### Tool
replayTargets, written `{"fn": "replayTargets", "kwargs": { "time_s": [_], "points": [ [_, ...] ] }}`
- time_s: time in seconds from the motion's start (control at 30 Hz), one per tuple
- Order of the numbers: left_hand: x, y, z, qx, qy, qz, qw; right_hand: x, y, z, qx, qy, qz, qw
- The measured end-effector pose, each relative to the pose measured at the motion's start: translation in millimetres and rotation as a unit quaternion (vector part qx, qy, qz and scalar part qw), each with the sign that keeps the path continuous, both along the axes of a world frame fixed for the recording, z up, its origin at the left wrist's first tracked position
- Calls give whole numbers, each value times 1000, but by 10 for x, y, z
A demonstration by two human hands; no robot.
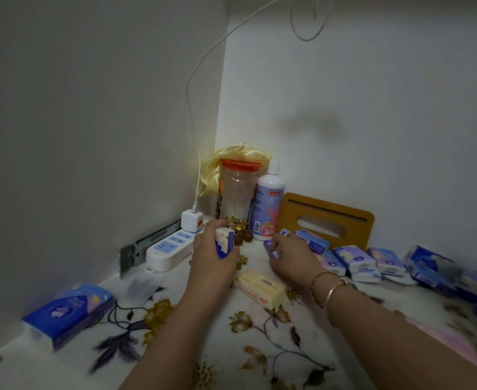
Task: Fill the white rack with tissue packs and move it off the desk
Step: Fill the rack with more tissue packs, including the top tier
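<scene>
left hand (213, 256) gripping tissue pack (224, 242), right hand (290, 257) on another

Both bare forearms enter from the bottom of the frame and reach up toward its centre. The left hand (213, 256) sits just left of centre, seen from the back, its fingers curled round a small blue and white tissue pack (224, 242) held upright. The right hand (290, 257) lies just right of centre at about the same height, knuckles up, its fingers curled on another small blue pack (271, 249). Two thin gold bangles (327, 288) circle the right wrist.
</scene>
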State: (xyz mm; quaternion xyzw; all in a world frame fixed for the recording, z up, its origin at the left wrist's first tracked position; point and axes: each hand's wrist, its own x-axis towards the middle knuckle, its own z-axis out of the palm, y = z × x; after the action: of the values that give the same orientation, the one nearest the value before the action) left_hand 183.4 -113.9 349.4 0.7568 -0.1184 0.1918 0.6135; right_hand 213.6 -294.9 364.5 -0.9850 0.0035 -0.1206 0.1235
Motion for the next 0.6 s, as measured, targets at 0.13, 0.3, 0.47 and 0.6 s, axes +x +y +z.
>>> {"fn": "replayTargets", "kwargs": {
  "time_s": [0.13, 0.3, 0.47, 0.6],
  "points": [
    [-28, -12, 5, 30, -15, -7, 999, -107, 3, 111, 136, -26, 2, 990],
    [-153, -89, -12, 137, -78, -12, 987, -343, 262, 447, 452, 5, -20, 892],
    [-228, -86, -23, 217, -104, -3, 971, -631, 387, 555, 459, 76, 67, 882],
    [-306, -75, 24, 183, -98, 0, 978, -599, 129, 490, 469, -6, 10, 883]
  ]
}}
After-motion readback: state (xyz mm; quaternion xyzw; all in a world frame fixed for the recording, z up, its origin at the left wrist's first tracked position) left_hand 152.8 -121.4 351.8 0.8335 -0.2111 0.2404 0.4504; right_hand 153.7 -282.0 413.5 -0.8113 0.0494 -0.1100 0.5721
